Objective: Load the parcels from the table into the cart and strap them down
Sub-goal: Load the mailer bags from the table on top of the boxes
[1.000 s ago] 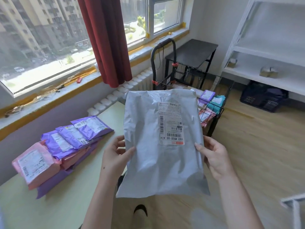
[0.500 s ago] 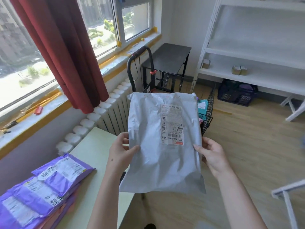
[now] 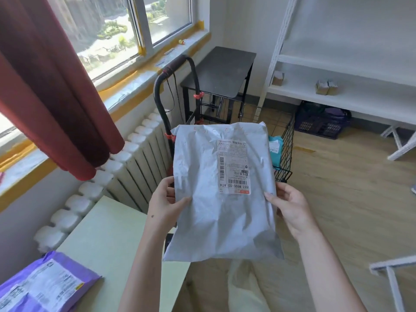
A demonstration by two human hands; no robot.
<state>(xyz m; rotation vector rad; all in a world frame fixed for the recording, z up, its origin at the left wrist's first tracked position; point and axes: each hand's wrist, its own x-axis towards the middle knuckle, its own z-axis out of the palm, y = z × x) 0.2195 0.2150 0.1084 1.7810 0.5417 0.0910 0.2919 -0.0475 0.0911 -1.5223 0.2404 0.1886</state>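
Note:
A large grey parcel bag (image 3: 216, 210) with a white shipping label hangs flat in front of me. My left hand (image 3: 164, 201) grips its left edge and my right hand (image 3: 288, 203) grips its right edge. Behind the bag stands the black wire cart (image 3: 286, 149) with its tall black handle (image 3: 173, 70); the bag hides most of the basket. A teal parcel (image 3: 273, 147) shows inside the cart at the right. Purple parcels (image 3: 42, 284) lie on the pale green table (image 3: 108, 239) at the lower left.
A white radiator (image 3: 126, 167) runs under the window beside the table and cart. A red curtain (image 3: 51, 91) hangs at the left. Beyond the cart stand a small dark table (image 3: 225, 68) and white shelving (image 3: 337, 86) with a dark crate (image 3: 319, 120) under it.
The view has swung right, away from the table and toward the cart. The grey parcel, still held in both hands, is now closer to the cart and covers its basket.

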